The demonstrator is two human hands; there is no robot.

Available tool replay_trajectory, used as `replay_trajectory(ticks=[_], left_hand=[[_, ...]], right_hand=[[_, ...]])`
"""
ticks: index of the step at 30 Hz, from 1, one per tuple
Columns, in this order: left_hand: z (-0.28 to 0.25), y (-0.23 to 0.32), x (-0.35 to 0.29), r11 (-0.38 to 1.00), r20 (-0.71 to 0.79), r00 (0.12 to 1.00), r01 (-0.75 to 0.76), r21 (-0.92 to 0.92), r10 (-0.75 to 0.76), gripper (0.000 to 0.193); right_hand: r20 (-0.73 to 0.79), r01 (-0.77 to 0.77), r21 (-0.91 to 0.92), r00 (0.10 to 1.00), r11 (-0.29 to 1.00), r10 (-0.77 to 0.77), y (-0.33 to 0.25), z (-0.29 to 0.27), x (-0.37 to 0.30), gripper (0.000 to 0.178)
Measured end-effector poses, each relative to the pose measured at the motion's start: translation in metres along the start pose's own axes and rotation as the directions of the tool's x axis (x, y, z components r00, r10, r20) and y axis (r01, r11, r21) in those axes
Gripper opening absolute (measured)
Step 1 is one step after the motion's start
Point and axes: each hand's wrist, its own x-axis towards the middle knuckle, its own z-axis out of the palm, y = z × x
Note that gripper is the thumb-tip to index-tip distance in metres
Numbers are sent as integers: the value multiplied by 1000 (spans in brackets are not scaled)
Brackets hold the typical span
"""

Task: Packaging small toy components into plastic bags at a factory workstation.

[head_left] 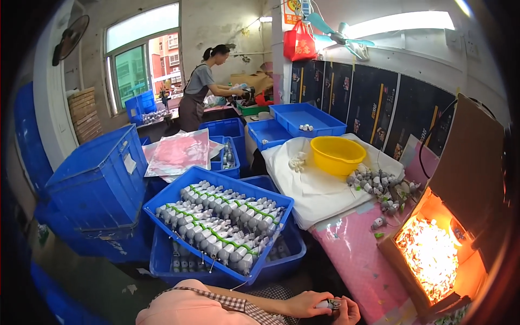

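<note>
At the lower edge my left hand (307, 304) is closed around a small grey-and-white piece (328, 304) with a dark end. My right hand (348, 312) pinches the same piece from the other side. Ahead of them a blue tray (162, 215) sits tilted across another blue bin, holding several rows of similar grey-and-white pieces (225, 216) with green strips along them. More such pieces (379, 184) lie piled on the pink-covered table (352, 244) at right. Beside my right hand a cardboard box (474, 273), brightly lit inside, holds many tiny parts (428, 260).
A yellow basin (338, 154) rests on a white sheet (287, 173), with shallow blue trays (309, 116) behind. Large blue crates (95, 184) stack up at left. A fan (341, 37) is mounted on the wall. Another person (200, 86) works by the window.
</note>
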Motion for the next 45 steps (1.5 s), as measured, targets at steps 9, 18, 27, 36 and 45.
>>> replay_trajectory(ticks=[9, 18, 27, 36, 45], left_hand=[[8, -19, 1, 817, 207, 950, 307, -489, -233, 36], [-5, -17, 0, 729, 184, 956, 294, -618, -230, 36], [5, -20, -7, 738, 171, 953, 303, -603, -251, 36], [-22, -5, 16, 850, 33, 964, 248, -465, -263, 28], [-1, 1, 28, 832, 211, 944, 325, -450, -255, 35]], right_hand=[[31, -149, 50, 988, 988, 148, 6, -4, -4, 18], [59, -207, 33, 977, 978, 205, -7, 11, 1, 20], [130, -169, 33, 978, 985, 163, -10, 3, -9, 20], [515, 596, -555, 794, 580, -323, -51, -8, 33, 23], [549, 668, -585, 744, 460, -381, -40, -41, 19, 32]])
